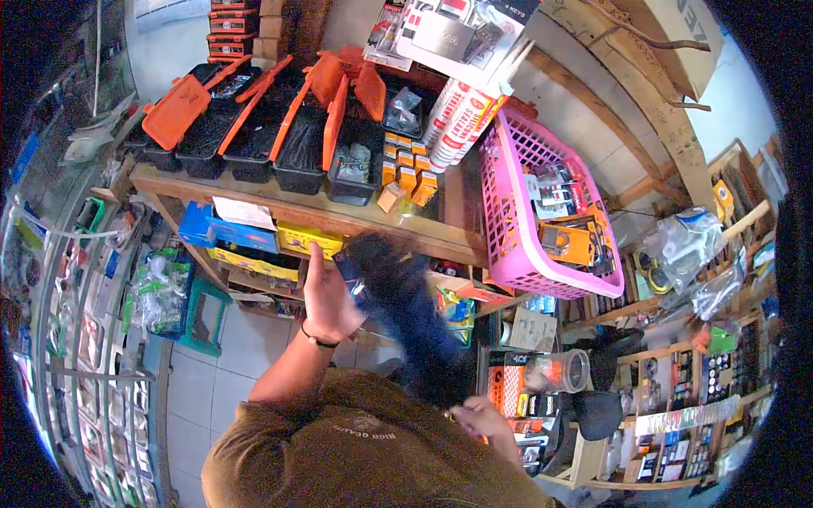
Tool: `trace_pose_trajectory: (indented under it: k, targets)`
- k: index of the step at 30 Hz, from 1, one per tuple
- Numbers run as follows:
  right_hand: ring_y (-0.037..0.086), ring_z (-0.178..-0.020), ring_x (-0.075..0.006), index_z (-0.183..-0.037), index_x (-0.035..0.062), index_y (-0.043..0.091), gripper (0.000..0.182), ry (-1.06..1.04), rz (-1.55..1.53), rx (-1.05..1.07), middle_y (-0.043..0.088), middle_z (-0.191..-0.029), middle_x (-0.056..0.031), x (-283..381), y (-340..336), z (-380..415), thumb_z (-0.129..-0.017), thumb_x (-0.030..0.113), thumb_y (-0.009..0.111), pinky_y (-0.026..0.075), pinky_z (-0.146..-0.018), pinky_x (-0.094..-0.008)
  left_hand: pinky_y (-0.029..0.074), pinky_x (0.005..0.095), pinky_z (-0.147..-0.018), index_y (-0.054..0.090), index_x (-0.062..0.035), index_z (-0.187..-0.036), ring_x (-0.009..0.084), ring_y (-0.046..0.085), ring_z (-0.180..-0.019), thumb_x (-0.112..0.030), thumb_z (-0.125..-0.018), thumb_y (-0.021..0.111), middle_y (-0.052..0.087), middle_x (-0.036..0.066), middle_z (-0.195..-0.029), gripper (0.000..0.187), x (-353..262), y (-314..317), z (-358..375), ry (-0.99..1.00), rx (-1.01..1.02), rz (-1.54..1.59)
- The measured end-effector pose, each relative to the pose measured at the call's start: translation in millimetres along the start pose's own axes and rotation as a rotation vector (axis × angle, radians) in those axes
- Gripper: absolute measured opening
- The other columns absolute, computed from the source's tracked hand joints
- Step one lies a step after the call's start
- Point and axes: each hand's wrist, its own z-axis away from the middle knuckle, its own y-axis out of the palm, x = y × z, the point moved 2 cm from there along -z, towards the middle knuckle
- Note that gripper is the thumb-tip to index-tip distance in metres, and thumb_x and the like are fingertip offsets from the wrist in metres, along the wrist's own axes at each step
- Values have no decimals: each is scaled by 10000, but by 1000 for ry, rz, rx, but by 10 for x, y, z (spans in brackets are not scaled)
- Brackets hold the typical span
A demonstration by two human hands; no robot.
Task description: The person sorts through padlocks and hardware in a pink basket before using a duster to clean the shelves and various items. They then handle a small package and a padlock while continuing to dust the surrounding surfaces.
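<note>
A long dark blue-black fluffy thing, like a duster point(406, 313), runs slantwise in front of the shelf, blurred by motion. Its lower end is at my right hand point(481, 419), whose fingers are closed around it. My left hand point(330, 296) is raised beside its upper part, fingers stretched up and apart from a fist; part of the hand is hidden by the dark thing. Behind my left hand are a yellow box point(309, 240) and blue boxes point(229, 233) on the lower shelf.
Black bins point(296, 144) with orange lids, small orange boxes point(406, 178) and sealant tubes point(457, 123) stand on the wooden shelf. A pink basket point(529, 245) holds packets. A clear jar point(574, 371) is at the right; glass shelving point(76, 372) is at the left.
</note>
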Motion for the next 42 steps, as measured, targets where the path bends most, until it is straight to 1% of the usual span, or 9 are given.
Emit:
trace_pose_trajectory:
  k: [7, 11, 13, 14, 18, 23, 29, 31, 42]
  targets:
    - [444, -381, -74, -533, 50, 525, 312, -30, -60, -76, 509, -467, -13, -18, -84, -31, -811, 180, 581, 303, -338, -225, 241, 538, -965, 271, -42, -1295, 400, 321, -1177, -669, -762, 298, 308, 239, -1294, 824, -32, 28, 42, -97, 155, 432]
    - [433, -356, -64, -519, 65, 522, 343, -299, 245, 114, 501, -449, -7, -43, -83, -65, -816, 229, 577, 283, -315, -219, 258, 464, -987, 334, -53, -1269, 315, 359, -1178, -603, -811, 295, 366, 189, -1277, 716, -67, 33, 16, -93, 308, -95]
    - [379, -421, -48, -561, 47, 536, 287, -32, -46, -117, 459, -481, 30, -5, -136, -30, -788, 202, 617, 274, -376, -223, 230, 537, -972, 276, -45, -1293, 391, 332, -1171, -673, -749, 328, 312, 246, -1288, 833, -55, 32, 38, -105, 54, 442]
    - [369, -423, -46, -540, 49, 514, 303, -51, -4, -54, 455, -475, 29, 29, -111, -13, -786, 191, 619, 268, -378, -221, 222, 532, -980, 268, -41, -1297, 390, 329, -1173, -672, -751, 327, 310, 250, -1288, 837, -26, 67, 71, -188, 396, 659]
    - [358, -417, -38, -523, 53, 511, 322, -159, 107, 94, 436, -464, 31, -65, -43, -11, -797, 192, 608, 265, -370, -225, 259, 440, -993, 318, -56, -1280, 289, 376, -1170, -575, -828, 300, 386, 156, -1272, 688, -70, -19, 5, -97, 399, -107]
    - [439, -389, -59, -550, 54, 513, 307, -24, 126, -3, 512, -481, -11, -188, -128, -64, -811, 200, 583, 316, -352, -208, 208, 493, -998, 245, -54, -1308, 338, 257, -1235, -672, -771, 255, 271, 179, -1337, 819, -27, -18, 46, 3, 57, 74]
    - [461, -400, -65, -533, 62, 497, 332, -6, 83, -98, 508, -473, -11, -76, -93, -73, -813, 218, 583, 339, -367, -218, 211, 489, -996, 254, -41, -1302, 378, 283, -1209, -690, -752, 274, 279, 231, -1313, 851, -55, 3, 74, -147, 288, 496]
    - [460, -392, -69, -527, 57, 495, 339, -56, 145, -8, 505, -464, -10, -28, -17, -47, -811, 217, 584, 329, -355, -223, 212, 492, -997, 232, -35, -1312, 383, 272, -1211, -676, -765, 267, 288, 235, -1305, 844, -43, -63, 37, -30, 151, -54]
    - [414, -475, -58, -576, 26, 526, 295, -121, 86, -27, 493, -513, 14, 108, -108, -13, -807, 198, 591, 328, -416, -243, 186, 527, -996, 256, -57, -1309, 378, 282, -1208, -652, -769, 311, 278, 201, -1326, 805, -68, -18, 13, -73, 181, 149]
